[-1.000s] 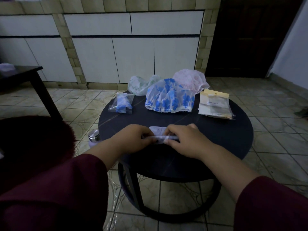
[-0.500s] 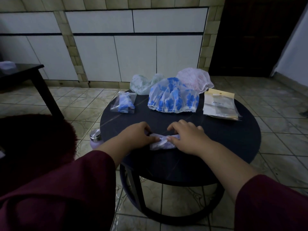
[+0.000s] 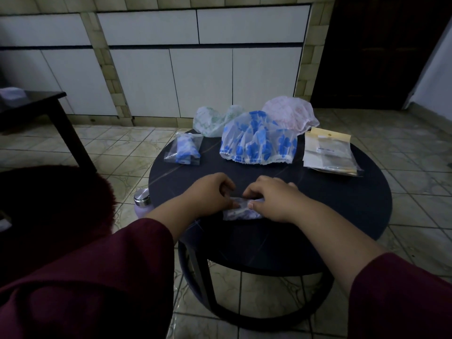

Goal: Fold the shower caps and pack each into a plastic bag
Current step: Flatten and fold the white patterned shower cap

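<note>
A pale folded shower cap [image 3: 241, 211] lies near the front of the round dark table [image 3: 342, 204]. My left hand [image 3: 208, 194] and my right hand [image 3: 274, 199] both press on it, fingers curled over its top edge, so most of it is hidden. Farther back sit three unfolded caps: a blue-patterned cap [image 3: 259, 143], a pink cap [image 3: 291, 112] behind it and a green-patterned cap [image 3: 214, 121] to the left. A packed plastic bag [image 3: 184, 149] holding a folded blue cap lies at the left. A stack of plastic bags [image 3: 329, 152] with a yellow header lies at the right.
A bottle with a metal lid [image 3: 142, 200] stands on the tiled floor by the table's left edge. A dark red cushion [image 3: 53, 211] is at the left, a dark side table [image 3: 36, 104] farther back left. White cabinets [image 3: 200, 79] line the wall.
Both hands have kept working the small cap, which now lies a little nearer to me and more bunched. The view has shifted slightly.
</note>
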